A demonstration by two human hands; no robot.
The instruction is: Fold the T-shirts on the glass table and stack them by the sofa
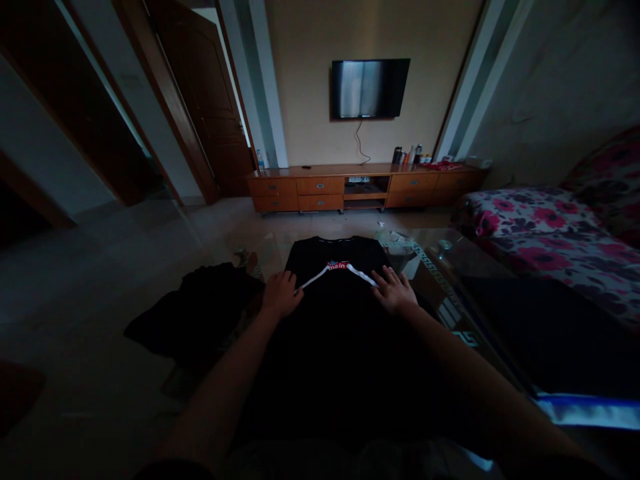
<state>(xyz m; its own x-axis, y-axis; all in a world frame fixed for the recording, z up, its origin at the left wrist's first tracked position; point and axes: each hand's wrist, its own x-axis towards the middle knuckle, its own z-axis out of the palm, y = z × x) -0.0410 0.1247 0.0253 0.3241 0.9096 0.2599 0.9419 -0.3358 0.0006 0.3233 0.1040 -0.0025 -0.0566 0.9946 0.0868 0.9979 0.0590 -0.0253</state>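
Note:
A black T-shirt (pixel 340 347) lies spread on a glass-topped table, its collar at the far side. Across its chest runs a white stripe with a red printed patch (pixel 338 266) in the middle. My left hand (pixel 283 293) rests on the shirt's left side by one end of the stripe, fingers stretched out. On the opposite side, my right hand (pixel 395 289) lies flat with fingers spread at the stripe's other end. Neither hand grips the cloth visibly. The lower part of the shirt is very dark, so its hem cannot be made out.
Left of the shirt is a heap of dark cloth (pixel 200 310). Dark folded fabric with a blue and white edge (pixel 590 408) lies at the right, beside a flowered sofa (pixel 540 213). Beyond stand a wooden TV cabinet (pixel 320 185) and a wall-mounted television (pixel 370 89).

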